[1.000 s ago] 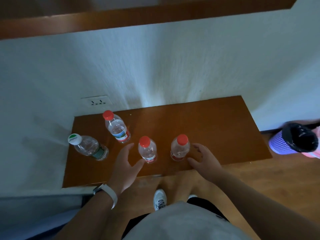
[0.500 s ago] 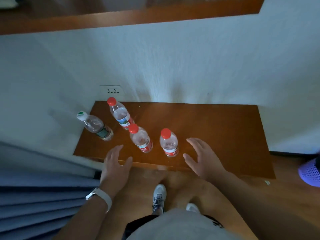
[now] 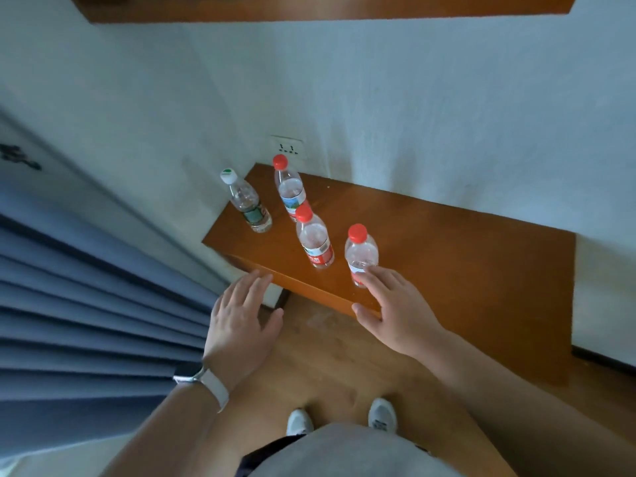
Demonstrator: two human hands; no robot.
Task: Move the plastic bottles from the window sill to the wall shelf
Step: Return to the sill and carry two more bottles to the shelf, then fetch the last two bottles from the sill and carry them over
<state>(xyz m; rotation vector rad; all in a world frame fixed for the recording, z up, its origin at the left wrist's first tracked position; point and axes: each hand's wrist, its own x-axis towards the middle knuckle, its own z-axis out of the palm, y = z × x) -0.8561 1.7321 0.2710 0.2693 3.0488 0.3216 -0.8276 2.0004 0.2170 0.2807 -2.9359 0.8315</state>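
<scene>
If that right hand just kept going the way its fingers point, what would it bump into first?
The nearest red-capped bottle, at the front of the wooden ledge. The right hand is open and its fingertips overlap the bottle's lower part; whether they touch, this single view cannot settle.

**Operator: Worn Items**

Left wrist: one wristwatch (image 3: 201, 376) with a dark rectangular case and a white strap, fitted just behind the left hand (image 3: 241, 321). Both forearms are bare as far as the frame edge. Torso: grey top (image 3: 354, 452). Waist: dark garment (image 3: 261, 454), type not discernible. Feet: pair of white trainers (image 3: 299, 421); the right one carries small dark markings.
</scene>
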